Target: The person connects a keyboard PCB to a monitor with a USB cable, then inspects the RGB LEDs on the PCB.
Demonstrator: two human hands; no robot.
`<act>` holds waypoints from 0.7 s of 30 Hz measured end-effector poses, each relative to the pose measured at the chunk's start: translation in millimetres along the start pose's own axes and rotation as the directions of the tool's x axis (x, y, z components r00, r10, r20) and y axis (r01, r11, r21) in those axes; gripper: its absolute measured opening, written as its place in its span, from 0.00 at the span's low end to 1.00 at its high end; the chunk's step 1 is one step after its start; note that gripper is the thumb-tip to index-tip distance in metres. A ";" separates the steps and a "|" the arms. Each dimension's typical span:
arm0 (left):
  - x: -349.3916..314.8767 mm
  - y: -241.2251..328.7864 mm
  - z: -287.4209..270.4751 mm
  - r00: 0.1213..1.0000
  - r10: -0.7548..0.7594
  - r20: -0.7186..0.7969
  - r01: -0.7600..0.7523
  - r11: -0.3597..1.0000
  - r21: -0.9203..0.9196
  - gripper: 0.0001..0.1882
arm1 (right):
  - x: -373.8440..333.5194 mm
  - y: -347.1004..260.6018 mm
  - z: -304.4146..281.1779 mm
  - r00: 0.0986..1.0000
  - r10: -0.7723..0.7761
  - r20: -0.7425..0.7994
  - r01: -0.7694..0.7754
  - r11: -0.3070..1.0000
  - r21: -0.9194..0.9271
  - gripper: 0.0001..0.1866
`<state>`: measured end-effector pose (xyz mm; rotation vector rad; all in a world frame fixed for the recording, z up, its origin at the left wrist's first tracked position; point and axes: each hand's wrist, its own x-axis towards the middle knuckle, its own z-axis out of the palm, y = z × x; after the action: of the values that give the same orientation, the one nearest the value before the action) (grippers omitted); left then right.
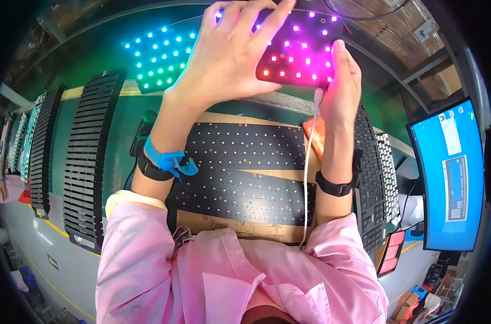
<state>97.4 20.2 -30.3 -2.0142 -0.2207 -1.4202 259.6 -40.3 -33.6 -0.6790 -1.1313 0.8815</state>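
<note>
A black keyboard circuit board (pixel 159 56), lit with cyan, green, purple and red LEDs, is raised at the far side of the bench. My left hand (pixel 229 56) spreads its fingers across the middle of it, thumb along the near edge, covering part of the lights. At the board's right end, my right hand (pixel 345 81) grips the edge. A white cable (pixel 309 162) is plugged in beside that hand and runs down toward me. Two unlit black circuit boards, an upper one (pixel 245 141) and a lower one (pixel 240 197), lie below on cardboard (pixel 218 222).
Black slotted racks (pixel 86 162) stand at left. An orange object (pixel 314 135) lies near the cable. On the right are a black keyboard (pixel 370 200), a white-keyed keyboard (pixel 388 173) and a lit monitor (pixel 451 173). Wrapped cartons (pixel 402 32) stand at the far right.
</note>
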 end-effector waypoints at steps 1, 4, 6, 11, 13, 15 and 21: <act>10.8 5.2 -16.5 0.963 -0.193 0.189 0.197 0.980 -0.001 0.53 | -2.4 -4.7 3.2 1.000 0.007 0.014 -0.007 1.000 0.006 0.13; 28.9 9.0 -51.1 0.680 -0.531 0.506 0.547 0.827 0.133 0.53 | -8.0 -24.6 9.3 0.907 0.391 0.157 -0.306 0.866 -0.395 0.12; 29.8 4.3 -58.5 0.665 -0.534 0.522 0.547 0.824 0.146 0.48 | -9.2 -26.0 8.2 0.889 0.406 0.212 -0.287 0.855 -0.433 0.13; -5.8 -16.3 -48.8 0.762 -0.486 0.427 0.426 0.874 0.234 0.36 | -33.5 10.1 28.5 0.969 0.216 0.120 -0.162 0.923 -0.349 0.15; -21.8 -29.5 -36.9 0.780 -0.453 0.432 0.409 0.891 0.195 0.41 | -31.2 18.5 39.1 0.992 0.119 0.031 -0.108 0.963 -0.247 0.15; -23.6 -41.2 -37.0 0.792 -0.416 0.447 0.397 0.907 0.141 0.46 | -17.0 15.4 27.8 0.941 0.320 0.114 -0.261 0.896 -0.359 0.16; -4.4 -59.8 -11.3 0.609 -0.364 0.705 0.387 0.912 0.136 0.47 | -15.5 32.9 21.5 0.948 0.301 -0.100 -0.311 0.945 -0.100 0.16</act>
<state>57.9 60.6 -7.3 -2.5724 -1.0312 -0.7420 228.3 -36.7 -61.8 -0.9975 -1.0219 1.0456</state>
